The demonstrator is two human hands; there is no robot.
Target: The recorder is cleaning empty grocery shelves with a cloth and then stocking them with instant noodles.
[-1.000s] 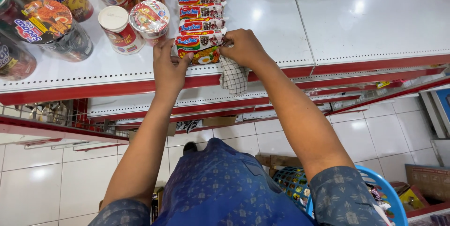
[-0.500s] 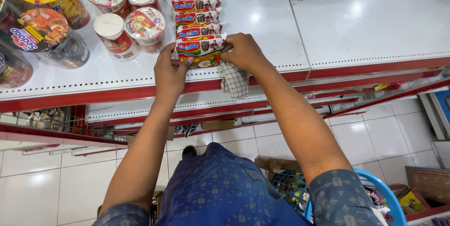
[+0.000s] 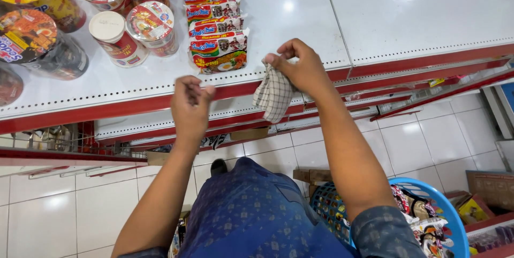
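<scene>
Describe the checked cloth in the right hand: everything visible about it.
The cloth is small, white with a thin dark grid, and looks like soft woven fabric. It hangs crumpled and folded from the right hand, pinched at its top by the fingertips, dangling in front of the shelf edge. Nothing else visibly touches it.

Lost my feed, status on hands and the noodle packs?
Left hand empty, curled. Right hand pinching checked cloth. Noodle packs rowed on shelf, untouched. Nothing between.

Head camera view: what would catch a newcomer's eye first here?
Probably the right hand, pinching a checked cloth over the white shelf's front edge. Just left, a row of noodle packets runs back along the shelf, with cup noodles beside them. The left hand hangs empty below.
</scene>
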